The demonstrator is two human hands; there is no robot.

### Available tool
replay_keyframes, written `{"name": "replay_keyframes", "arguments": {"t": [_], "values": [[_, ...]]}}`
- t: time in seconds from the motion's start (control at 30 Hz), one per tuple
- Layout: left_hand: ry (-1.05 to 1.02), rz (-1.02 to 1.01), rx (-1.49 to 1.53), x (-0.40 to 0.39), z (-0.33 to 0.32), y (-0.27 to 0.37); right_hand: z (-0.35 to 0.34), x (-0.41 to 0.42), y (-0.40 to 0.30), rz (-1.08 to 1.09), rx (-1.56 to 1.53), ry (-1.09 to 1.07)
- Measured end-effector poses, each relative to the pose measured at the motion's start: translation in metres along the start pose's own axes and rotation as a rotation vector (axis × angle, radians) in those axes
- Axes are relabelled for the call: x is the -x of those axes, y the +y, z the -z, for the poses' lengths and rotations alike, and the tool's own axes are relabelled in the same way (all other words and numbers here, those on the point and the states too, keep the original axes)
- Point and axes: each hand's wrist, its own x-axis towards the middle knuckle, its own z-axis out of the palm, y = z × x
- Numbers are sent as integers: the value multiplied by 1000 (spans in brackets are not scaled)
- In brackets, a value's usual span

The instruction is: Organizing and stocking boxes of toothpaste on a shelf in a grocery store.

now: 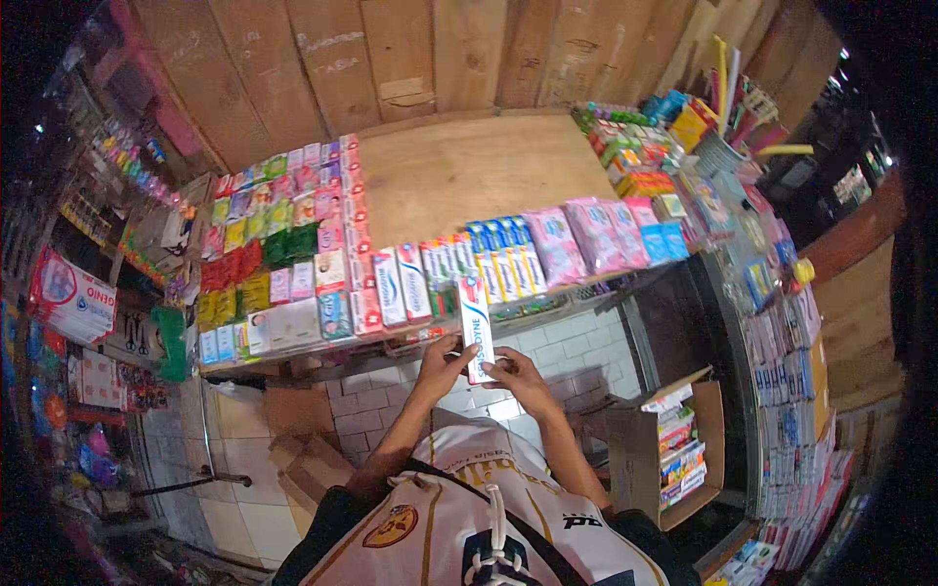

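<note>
A white Sensodyne toothpaste box [476, 329] stands nearly lengthwise before me, held between both hands. My left hand [444, 366] grips its left side near the lower end. On the opposite side, my right hand [517, 375] holds the lower right edge with thumb and fingers. Just beyond, two more Sensodyne boxes [401, 286] lie side by side at the front of the wooden counter [469, 176]. To their right come small toothpaste boxes [447, 256] in white, green and orange, then yellow-and-blue Pepsodent boxes [507, 260]. The held box hides part of that front row.
Soap packs [278, 220] fill the counter's left side; pink packets [586, 234] line its right front. An open cardboard box [667, 454] with several cartons stands at my lower right. Stacked books or notebooks [788, 410] rise along the right. A metal bar [198, 480] juts out at lower left.
</note>
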Motion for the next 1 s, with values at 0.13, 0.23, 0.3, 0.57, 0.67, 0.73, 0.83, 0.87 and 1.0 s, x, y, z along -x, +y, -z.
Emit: {"name": "replay_keyframes", "arguments": {"t": [0.13, 0.23, 0.3, 0.57, 0.67, 0.73, 0.83, 0.87, 1.0], "values": [[114, -50, -58, -20, 55, 2, -40, -52, -7, 28, 56, -41], [181, -16, -41, -32, 79, 3, -60, -75, -18, 19, 109, -55], [202, -7, -167, -38, 89, 8, -67, -86, -22, 2, 98, -57], [269, -19, -204, -53, 95, 17, -64, -119, -13, 100, 163, -45], [340, 58, -320, -53, 90, 22, -68, -122, -26, 72, 233, -74], [391, 90, -413, -53, 84, 28, -62, -129, -22, 91, 263, -97], [407, 11, -427, -50, 79, 28, -62, -133, -20, 135, 283, -125], [408, 16, -431, -50, 80, 21, -62, -133, -19, 163, 274, -127], [440, 7, -569, -47, 70, 29, -55, -139, -11, 147, 291, -125]]}}
